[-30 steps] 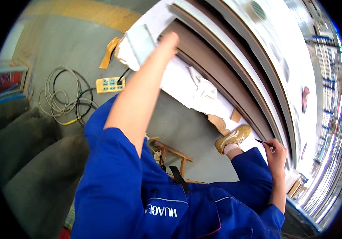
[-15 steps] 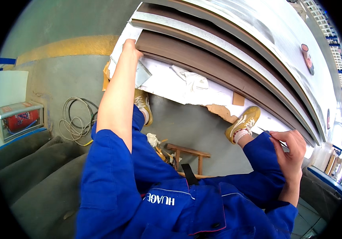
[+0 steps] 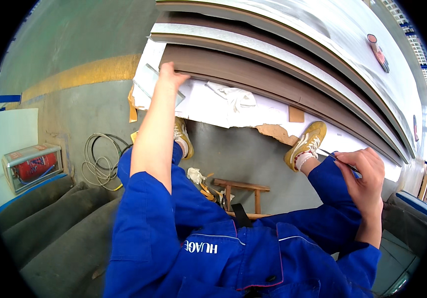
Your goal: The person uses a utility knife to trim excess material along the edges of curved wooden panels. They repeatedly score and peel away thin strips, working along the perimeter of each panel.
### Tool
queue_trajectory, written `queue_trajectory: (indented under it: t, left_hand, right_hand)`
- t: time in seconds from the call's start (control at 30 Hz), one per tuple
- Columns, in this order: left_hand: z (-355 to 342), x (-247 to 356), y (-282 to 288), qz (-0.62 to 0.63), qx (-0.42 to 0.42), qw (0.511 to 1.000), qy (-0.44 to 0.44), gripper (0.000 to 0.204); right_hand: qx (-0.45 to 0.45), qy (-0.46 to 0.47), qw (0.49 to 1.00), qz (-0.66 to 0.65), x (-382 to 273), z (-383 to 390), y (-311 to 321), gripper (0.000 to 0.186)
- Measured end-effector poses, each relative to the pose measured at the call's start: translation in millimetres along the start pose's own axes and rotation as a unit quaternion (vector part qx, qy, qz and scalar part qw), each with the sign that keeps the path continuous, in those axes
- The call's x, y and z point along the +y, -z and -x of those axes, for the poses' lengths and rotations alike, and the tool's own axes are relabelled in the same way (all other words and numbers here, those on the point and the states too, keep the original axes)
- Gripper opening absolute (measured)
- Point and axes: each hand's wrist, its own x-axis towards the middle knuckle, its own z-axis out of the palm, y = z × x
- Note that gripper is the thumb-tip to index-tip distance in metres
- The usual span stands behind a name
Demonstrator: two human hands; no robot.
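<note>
A long brown profile (image 3: 233,64) lies across the white-covered bench, nearest to me of several parallel lengths. My left hand (image 3: 171,78) closes on its left end, thumb stretched along the near edge, other fingers partly hidden. Under that wrist lies a flat greyish plate (image 3: 146,79). At the far right, near my knee, my right hand (image 3: 365,171) is closed around a thin metal tool (image 3: 327,153). The slim tip points left toward my shoe; most of the tool is hidden in my fingers, so its kind is unclear.
A crumpled white cloth (image 3: 236,98) and a small brown block (image 3: 296,114) lie along the bench's near side. Below stands a small wooden stool (image 3: 241,185). A coiled hose (image 3: 99,161) and a boxed red extinguisher (image 3: 34,166) are at left. A reddish-grey object (image 3: 378,53) lies far right.
The view has shifted slightly. My left hand sits a little nearer on the profile's end, its thumb reaching further right. My right hand keeps the thin tool by my knee.
</note>
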Motion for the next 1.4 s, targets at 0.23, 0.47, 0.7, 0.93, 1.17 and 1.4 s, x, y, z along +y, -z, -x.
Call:
queue_trajectory:
  t: [0.23,0.47,0.7,0.93,1.17,1.4]
  left_hand:
    - [-13.9,-29.0,-7.0,0.045,0.008,0.995,0.086,0.059]
    - [-11.8,-35.5,-3.6,0.030,-0.007,0.996,0.080,0.059]
    - [-11.2,-94.4,-16.3,0.048,-0.052,0.984,0.162,0.064]
    - [4.3,-126.7,-43.1,-0.018,-0.037,0.986,0.162,0.059]
    - [-0.5,-163.5,-47.6,0.004,-0.040,0.971,0.235,0.065]
    - [5.0,-217.0,-62.4,-0.002,-0.127,0.953,0.273,0.070]
  right_hand:
    - [0.012,-0.004,1.000,0.005,3.6,3.2,1.1,0.017]
    - [0.017,-0.008,1.000,-0.002,9.4,9.4,2.4,0.018]
    - [0.020,-0.026,0.999,0.008,12.0,8.9,2.4,0.017]
    - [0.042,-0.054,0.998,0.013,29.8,23.8,5.1,0.015]
    - [0.139,-0.182,0.972,-0.055,69.0,46.9,32.1,0.007]
    - [0.133,-0.203,0.970,0.011,85.1,83.0,99.1,0.007]
